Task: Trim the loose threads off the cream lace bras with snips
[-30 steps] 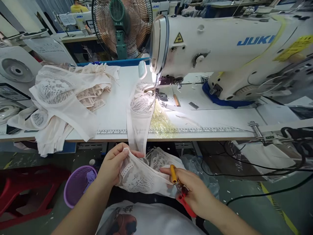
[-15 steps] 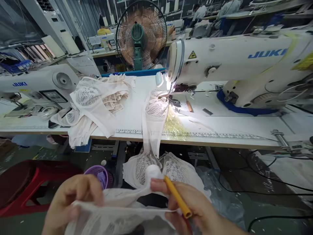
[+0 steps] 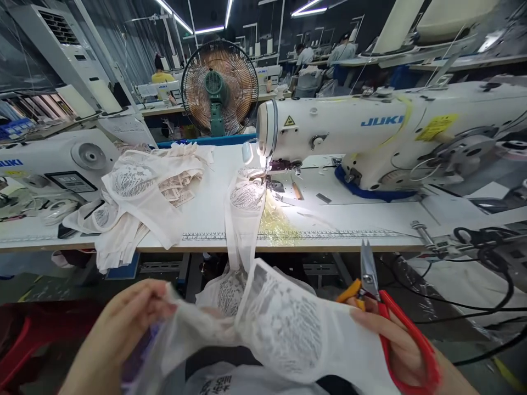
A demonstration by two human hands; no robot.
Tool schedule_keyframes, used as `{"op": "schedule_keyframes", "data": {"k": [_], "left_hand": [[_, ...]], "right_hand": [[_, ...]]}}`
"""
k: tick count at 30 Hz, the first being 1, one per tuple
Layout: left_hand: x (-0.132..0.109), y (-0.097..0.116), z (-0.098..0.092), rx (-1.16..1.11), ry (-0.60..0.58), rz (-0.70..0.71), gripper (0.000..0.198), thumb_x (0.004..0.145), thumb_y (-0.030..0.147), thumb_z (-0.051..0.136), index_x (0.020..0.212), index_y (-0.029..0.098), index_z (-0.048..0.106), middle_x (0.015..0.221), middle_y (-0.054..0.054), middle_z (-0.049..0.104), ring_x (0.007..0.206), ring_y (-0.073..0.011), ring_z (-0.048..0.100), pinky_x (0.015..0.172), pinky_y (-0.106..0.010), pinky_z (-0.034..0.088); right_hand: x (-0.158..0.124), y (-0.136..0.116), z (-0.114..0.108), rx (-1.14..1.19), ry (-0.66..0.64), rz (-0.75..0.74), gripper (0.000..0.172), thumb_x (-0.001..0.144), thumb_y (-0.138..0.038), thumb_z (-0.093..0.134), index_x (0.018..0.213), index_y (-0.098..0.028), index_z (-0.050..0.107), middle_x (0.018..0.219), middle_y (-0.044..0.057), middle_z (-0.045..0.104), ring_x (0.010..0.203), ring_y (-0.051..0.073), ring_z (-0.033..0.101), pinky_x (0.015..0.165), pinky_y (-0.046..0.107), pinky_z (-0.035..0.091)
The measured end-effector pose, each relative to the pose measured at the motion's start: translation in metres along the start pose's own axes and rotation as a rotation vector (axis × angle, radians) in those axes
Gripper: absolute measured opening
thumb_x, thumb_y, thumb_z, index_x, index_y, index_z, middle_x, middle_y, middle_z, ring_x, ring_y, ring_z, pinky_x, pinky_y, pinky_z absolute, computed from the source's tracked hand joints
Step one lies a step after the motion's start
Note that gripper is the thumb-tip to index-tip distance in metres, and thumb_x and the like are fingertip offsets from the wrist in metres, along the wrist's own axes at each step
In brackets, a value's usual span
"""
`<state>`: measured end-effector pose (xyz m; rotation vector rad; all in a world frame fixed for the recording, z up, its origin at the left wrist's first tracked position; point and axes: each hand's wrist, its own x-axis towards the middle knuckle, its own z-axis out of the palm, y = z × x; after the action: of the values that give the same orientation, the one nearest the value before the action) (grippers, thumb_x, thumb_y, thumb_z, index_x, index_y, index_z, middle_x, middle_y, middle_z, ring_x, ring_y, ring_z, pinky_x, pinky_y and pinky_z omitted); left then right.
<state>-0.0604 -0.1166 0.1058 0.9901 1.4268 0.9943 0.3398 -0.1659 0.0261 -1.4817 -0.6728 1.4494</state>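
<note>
A white lace bra point(image 3: 284, 323) is stretched between my hands, one lace cup facing up. My left hand point(image 3: 132, 312) is closed, pinching the bra's edge at the left. My right hand point(image 3: 382, 334) grips the other side of the bra. That same hand also carries red-handled scissors point(image 3: 369, 271), blades pointing up, and an orange stick-like object point(image 3: 349, 291); its exact kind I cannot tell. Beyond my hands, more white bra pieces point(image 3: 245, 214) hang from under the sewing machine's needle over the table edge, partly hidden by the held bra.
A lit JUKI sewing machine point(image 3: 329, 129) stands on the white table point(image 3: 206, 219). A pile of white bras point(image 3: 144, 192) lies left of it, beside a second machine point(image 3: 57, 164). A fan point(image 3: 220, 88) stands behind. A red stool point(image 3: 24, 345) is at lower left; cables point(image 3: 473, 312) hang at right.
The bra has been spread out and raised, so a cup now faces up. My right hand has moved right and turned, bringing the scissors' blades into view. The camera view has tilted up.
</note>
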Motion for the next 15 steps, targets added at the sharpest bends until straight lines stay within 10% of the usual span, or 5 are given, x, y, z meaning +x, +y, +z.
{"op": "schedule_keyframes", "data": {"k": [5,11,15], "left_hand": [[0.071,0.016,0.07,0.638,-0.03,0.474,0.029,0.083,0.044,0.049,0.09,0.018,0.06,0.107,-0.011,0.063,0.072,-0.0197,0.068,0.069,-0.034,0.055],[0.157,0.049,0.137,1.176,-0.273,0.818,0.028,0.086,0.016,0.041,0.108,0.018,0.058,0.117,-0.01,0.061,0.112,-0.0241,0.054,0.099,-0.042,0.039],[0.176,0.058,0.147,1.349,-0.337,0.876,0.022,0.083,0.01,0.044,0.092,0.016,0.062,0.098,-0.01,0.065,0.098,-0.0245,0.058,0.101,-0.048,0.033]], "right_hand": [[0.019,0.006,-0.035,-0.522,0.252,-0.267,0.036,0.066,-0.05,0.068,0.087,-0.022,0.063,0.11,0.01,0.068,0.101,0.031,0.062,0.082,0.038,0.053],[0.018,0.002,0.0,-0.505,0.116,-0.448,0.028,0.079,-0.046,0.06,0.086,-0.02,0.062,0.095,0.011,0.071,0.087,0.027,0.068,0.073,0.035,0.057],[0.026,0.002,0.027,-0.533,-0.034,-0.519,0.025,0.082,-0.042,0.056,0.089,-0.019,0.062,0.095,0.013,0.07,0.091,0.027,0.066,0.077,0.037,0.055]]}}
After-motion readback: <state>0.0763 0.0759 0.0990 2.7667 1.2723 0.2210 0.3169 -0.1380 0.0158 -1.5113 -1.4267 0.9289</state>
